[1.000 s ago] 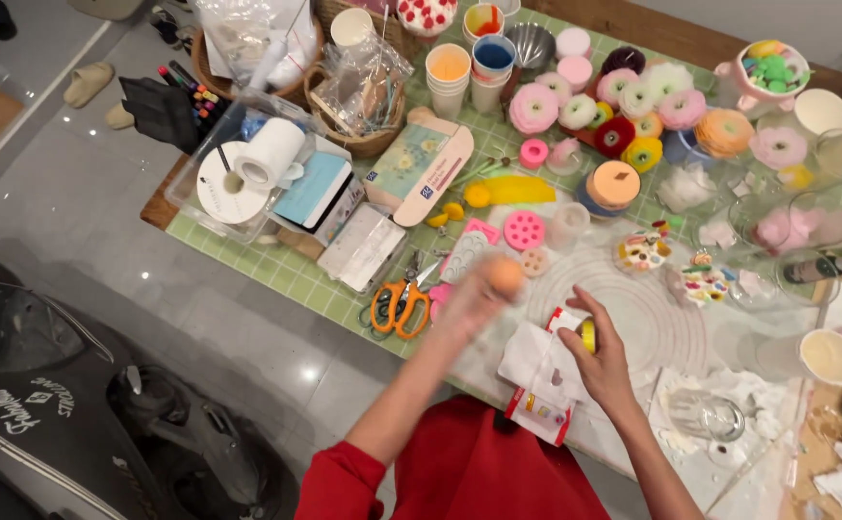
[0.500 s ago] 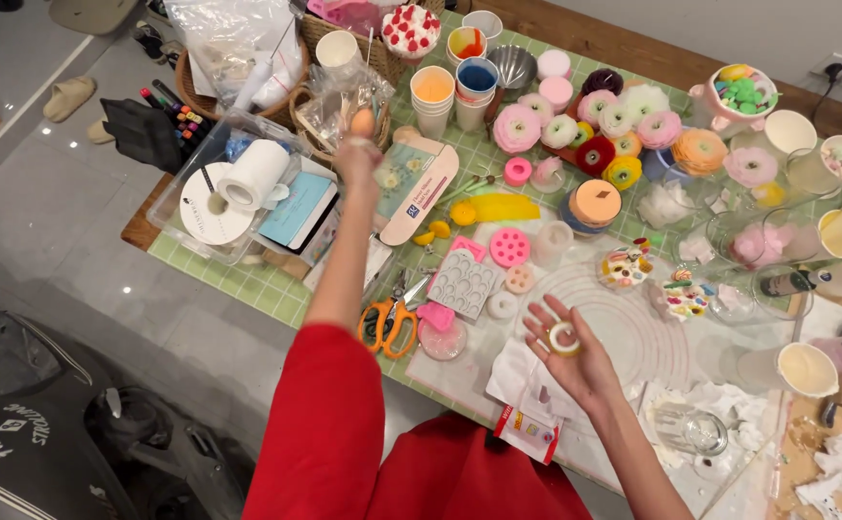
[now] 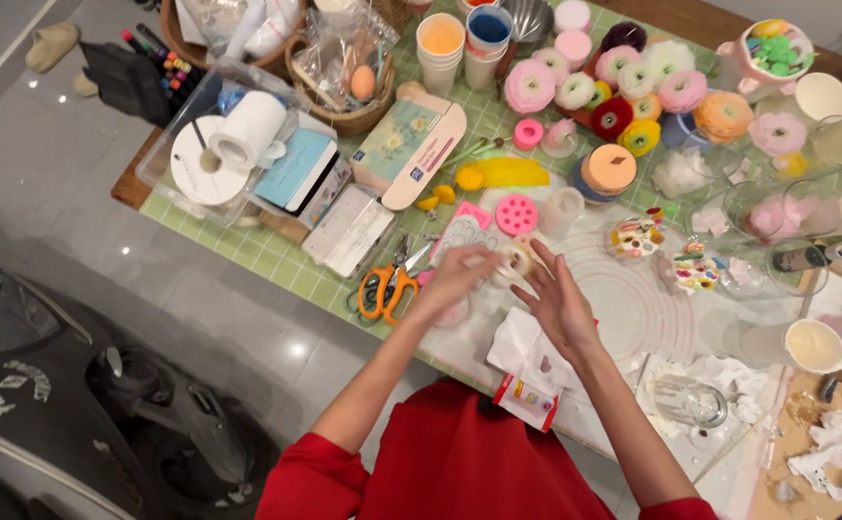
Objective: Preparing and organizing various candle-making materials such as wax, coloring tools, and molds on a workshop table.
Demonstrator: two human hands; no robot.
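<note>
- Left hand (image 3: 454,279) and right hand (image 3: 557,306) meet over the tabletop (image 3: 276,255), both pinching a small pale ring-shaped piece (image 3: 515,260) between fingertips.
- Left: fingers closed on the near-left side of the piece. Right: palm open and up, fingertips touching the far-right side.
- Piece held in the air, above the pale silicone mat (image 3: 633,308), just in front of the pink round mould (image 3: 515,215).
- Blurred here; cannot tell material or whether soft or rigid.
- Risk: fingertip-only grip, so a likely slip straight down into the clutter.
- Risk: orange-handled scissors (image 3: 387,289) just left of the left wrist, blades toward the hands; likely snag or nick on a sideways move.
- Risk: white tissue and red-edged packet (image 3: 527,371) under the right forearm, close to the tabletop edge; probable drag-off onto the floor.
- Risk: clear glass (image 3: 686,400) near the right elbow, also by the edge; knock-over likely on an elbow swing.
- Risk: small decorated pieces (image 3: 635,236) on the mat just right of the hands; easily scattered by a wide reach.
- Risk: pale cup (image 3: 814,345) at far right, looks filled; possible spill, though well apart from the hands.
</note>
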